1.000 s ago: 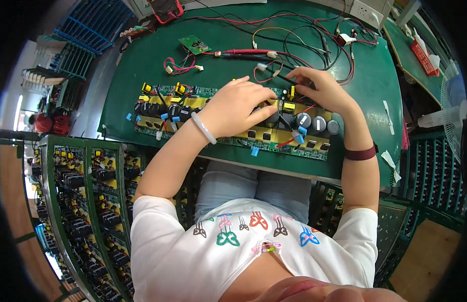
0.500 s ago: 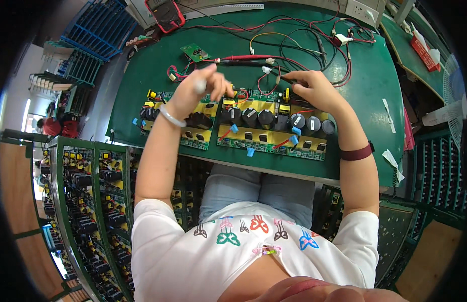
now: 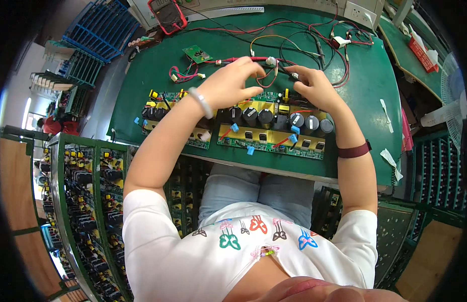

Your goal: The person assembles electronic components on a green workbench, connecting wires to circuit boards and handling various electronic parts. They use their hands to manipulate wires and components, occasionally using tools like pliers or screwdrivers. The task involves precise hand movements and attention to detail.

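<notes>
My left hand (image 3: 232, 85) hangs above the upper edge of the circuit boards, thumb and fingers apart, with nothing visible in it. A white plug (image 3: 270, 61) on red leads is just beyond its fingertips. My right hand (image 3: 316, 89) is curled, a small white connector (image 3: 294, 76) between its thumb and forefinger; the fingers partly hide it. Under the hands lies a long circuit board (image 3: 271, 143) with black cylindrical capacitors (image 3: 265, 117), yellow parts and blue-capped leads (image 3: 293, 138). My left forearm partly covers a second similar board (image 3: 158, 111).
A red multimeter (image 3: 167, 16) stands at the back left. Near it lie a small green board (image 3: 197, 53) and red-black leads (image 3: 180, 75). Loose cables (image 3: 314, 43) cross the back of the green table (image 3: 362, 95). A rack of boards (image 3: 95, 186) stands at left.
My left hand has moved right and spread its thumb from its fingers, toward the white plug. My right hand has shifted slightly, and a white connector now shows between its fingers.
</notes>
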### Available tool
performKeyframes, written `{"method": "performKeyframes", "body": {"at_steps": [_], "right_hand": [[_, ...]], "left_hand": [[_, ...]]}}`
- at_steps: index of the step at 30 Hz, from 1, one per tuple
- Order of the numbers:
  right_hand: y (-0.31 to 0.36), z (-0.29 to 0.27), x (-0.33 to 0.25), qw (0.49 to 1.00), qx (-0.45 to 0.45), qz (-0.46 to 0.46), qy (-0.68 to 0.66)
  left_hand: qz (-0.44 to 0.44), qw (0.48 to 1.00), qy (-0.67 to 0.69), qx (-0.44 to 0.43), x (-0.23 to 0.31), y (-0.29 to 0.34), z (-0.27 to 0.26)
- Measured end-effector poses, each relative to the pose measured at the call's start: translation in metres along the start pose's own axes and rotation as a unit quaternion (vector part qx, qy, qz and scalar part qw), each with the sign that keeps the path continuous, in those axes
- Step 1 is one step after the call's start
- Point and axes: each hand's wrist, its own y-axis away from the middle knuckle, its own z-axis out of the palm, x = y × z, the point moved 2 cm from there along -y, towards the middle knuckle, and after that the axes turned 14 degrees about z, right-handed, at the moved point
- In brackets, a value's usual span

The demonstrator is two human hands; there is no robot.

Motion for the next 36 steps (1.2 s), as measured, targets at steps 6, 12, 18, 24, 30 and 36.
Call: {"method": "performKeyframes", "body": {"at_steps": [6,12,18,24,30,36], "right_hand": [[-0.004,0.001,0.007,1.000,0.021,-0.009,-0.006],[-0.004,0.002,0.004,1.000,-0.001,-0.004,-0.025],[-0.005,0.002,0.006,0.990,-0.001,-0.070,-0.123],[-0.008,0.013,0.013,0.975,-0.055,-0.112,-0.185],[-0.012,-0.012,0.011,0.978,0.122,-0.161,-0.047],[-0.016,-0.002,0.029,0.967,0.132,-0.144,0.163]], "left_hand": [[-0.035,0.990,-0.110,-0.086,-0.027,-0.035,0.017],[-0.224,0.869,0.367,0.245,-0.069,-0.036,0.000],[-0.229,0.900,0.285,0.237,-0.052,-0.022,0.001],[-0.170,0.877,0.437,0.104,0.000,-0.032,0.012],[-0.137,0.890,0.407,0.150,-0.005,-0.033,0.016],[-0.151,0.893,0.407,0.120,0.002,-0.029,0.013]]}}
